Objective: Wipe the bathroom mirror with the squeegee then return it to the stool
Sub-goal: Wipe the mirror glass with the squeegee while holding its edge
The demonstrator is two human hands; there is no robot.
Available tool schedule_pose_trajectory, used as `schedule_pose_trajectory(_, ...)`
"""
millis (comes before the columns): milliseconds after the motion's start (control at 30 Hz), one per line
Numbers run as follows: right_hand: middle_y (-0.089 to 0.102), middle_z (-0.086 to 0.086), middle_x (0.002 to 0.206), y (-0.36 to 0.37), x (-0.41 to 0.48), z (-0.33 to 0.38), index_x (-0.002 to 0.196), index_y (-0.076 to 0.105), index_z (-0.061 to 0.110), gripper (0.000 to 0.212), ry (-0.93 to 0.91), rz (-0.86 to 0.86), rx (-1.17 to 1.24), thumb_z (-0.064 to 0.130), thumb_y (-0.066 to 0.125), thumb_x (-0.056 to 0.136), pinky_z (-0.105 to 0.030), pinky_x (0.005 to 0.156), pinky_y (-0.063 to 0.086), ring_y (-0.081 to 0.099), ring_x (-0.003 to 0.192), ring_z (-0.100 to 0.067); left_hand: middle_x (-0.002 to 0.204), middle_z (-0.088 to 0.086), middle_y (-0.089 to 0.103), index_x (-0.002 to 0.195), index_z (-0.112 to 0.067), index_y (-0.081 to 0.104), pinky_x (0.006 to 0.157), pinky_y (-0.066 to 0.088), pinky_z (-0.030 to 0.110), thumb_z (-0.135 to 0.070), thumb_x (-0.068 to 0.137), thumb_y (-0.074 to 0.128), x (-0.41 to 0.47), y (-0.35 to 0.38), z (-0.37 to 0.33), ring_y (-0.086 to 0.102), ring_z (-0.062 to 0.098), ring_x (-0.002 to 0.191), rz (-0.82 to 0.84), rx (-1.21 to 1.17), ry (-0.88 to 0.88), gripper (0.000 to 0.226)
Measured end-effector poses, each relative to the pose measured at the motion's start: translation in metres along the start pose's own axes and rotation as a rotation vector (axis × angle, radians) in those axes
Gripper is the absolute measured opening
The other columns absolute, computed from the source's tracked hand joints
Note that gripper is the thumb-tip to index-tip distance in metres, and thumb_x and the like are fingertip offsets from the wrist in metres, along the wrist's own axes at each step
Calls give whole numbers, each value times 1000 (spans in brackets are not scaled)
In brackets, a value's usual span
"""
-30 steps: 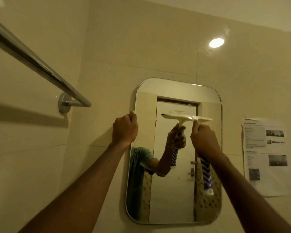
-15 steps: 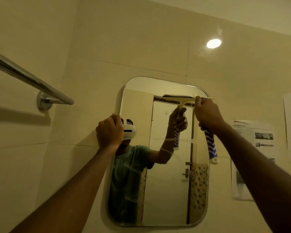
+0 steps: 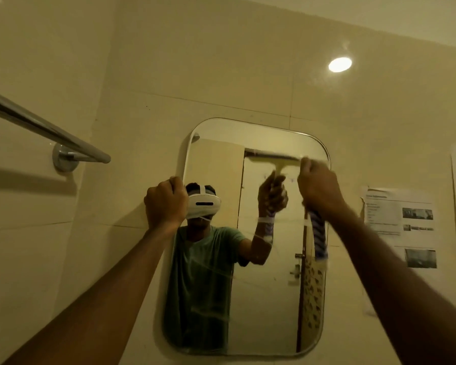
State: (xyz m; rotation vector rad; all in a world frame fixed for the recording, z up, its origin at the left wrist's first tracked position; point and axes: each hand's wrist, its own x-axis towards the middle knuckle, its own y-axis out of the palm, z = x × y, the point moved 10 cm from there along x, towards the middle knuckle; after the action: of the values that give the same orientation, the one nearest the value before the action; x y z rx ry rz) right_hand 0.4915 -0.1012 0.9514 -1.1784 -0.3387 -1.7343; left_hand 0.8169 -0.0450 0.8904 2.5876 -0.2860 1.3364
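A rounded rectangular mirror [image 3: 269,299] hangs on the tiled wall ahead. My left hand [image 3: 165,204] is closed on the mirror's left edge, about a third of the way down. My right hand [image 3: 317,188] grips the squeegee [image 3: 318,234] by its blue-and-white striped handle, which sticks out below my fist. Its pale blade [image 3: 274,157] lies flat against the glass near the top right of the mirror and is motion-blurred. The mirror shows the reflection of a person in a green shirt with a white headset. The stool is out of view.
A chrome towel bar [image 3: 45,133] juts out from the left wall at about head height. Printed sheets [image 3: 400,214] are taped to the wall right of the mirror. A round light glare [image 3: 340,65] shows on the tiles above.
My right hand has carried the squeegee from the mirror's upper middle up to near its top edge. My left hand has stayed on the left edge. The view has shifted right.
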Motion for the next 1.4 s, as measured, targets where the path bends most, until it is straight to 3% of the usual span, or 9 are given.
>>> schedule_pose_trajectory(100, 56, -12, 78, 1, 35, 22, 102, 55, 2, 36, 28, 50, -65, 26, 28, 105, -38, 59, 58, 59, 59, -23, 75, 24, 66, 76, 8, 66, 61, 32, 27, -20, 99, 35, 1, 0, 0, 49, 24, 62, 11, -21, -26, 47)
schedule_pose_trajectory(200, 52, -5, 65, 10, 12, -2, 90, 52, 6, 36, 94, 103, -49, 29, 29, 105, -20, 35, 41, 50, 44, -12, 75, 24, 67, 78, 7, 67, 60, 33, 27, -22, 98, 34, 1, 2, 2, 51, 24, 63, 7, -30, -31, 48)
schedule_pose_trajectory(267, 50, -1, 59, 24, -24, -26, 81, 51, 10, 37, 101, 129, -44, 29, 30, 105, -12, 31, 33, 44, 37, -5, 75, 23, 67, 78, 6, 67, 56, 32, 26, -22, 98, 34, 0, 2, 2, 51, 24, 62, 7, -26, -27, 48)
schedule_pose_trajectory(467, 55, -4, 60, 33, -78, -53, 71, 53, 12, 48, 169, 234, -122, 38, 29, 103, -23, 46, 43, 51, 47, -13, 73, 21, 65, 78, 6, 66, 45, 25, 19, -24, 98, 35, 1, 2, 3, 53, 24, 61, 8, -26, -52, 47)
schedule_pose_trajectory(667, 52, -7, 64, -12, -2, -35, 85, 52, 7, 45, 203, 69, -32, 41, 29, 103, -26, 42, 43, 50, 48, -17, 67, 20, 61, 73, 7, 65, 61, 33, 28, -20, 97, 36, 1, -1, 3, 53, 29, 64, -10, -47, -38, 46)
schedule_pose_trajectory(833, 51, -5, 59, 29, -72, -91, 77, 53, 11, 41, 197, 79, 50, 32, 31, 104, -21, 38, 39, 44, 41, -11, 75, 24, 67, 75, 6, 65, 59, 34, 26, -22, 98, 36, -1, 2, 2, 51, 25, 62, 14, -41, -13, 46)
schedule_pose_trajectory(1000, 55, -12, 62, 53, -140, -123, 76, 57, 4, 50, 279, 150, 50, 37, 30, 103, -30, 48, 44, 49, 50, -20, 83, 24, 67, 80, 8, 64, 47, 20, 16, -20, 99, 34, -4, 0, -3, 46, 20, 65, 58, 12, 6, 46)
schedule_pose_trajectory(1233, 48, -4, 60, 7, -51, -64, 78, 52, 9, 43, 197, 33, 52, 35, 30, 104, -24, 39, 39, 44, 42, -13, 81, 24, 67, 78, 7, 64, 53, 28, 24, -18, 98, 34, -1, 1, -2, 47, 22, 65, 106, -15, 17, 45)
schedule_pose_trajectory(1400, 52, -9, 63, 40, -101, -104, 82, 55, 8, 40, 219, 54, 38, 31, 30, 104, -24, 40, 38, 43, 44, -13, 85, 25, 67, 82, 6, 66, 64, 32, 27, -19, 98, 34, 0, 2, 0, 53, 29, 71, 126, -53, -4, 44)
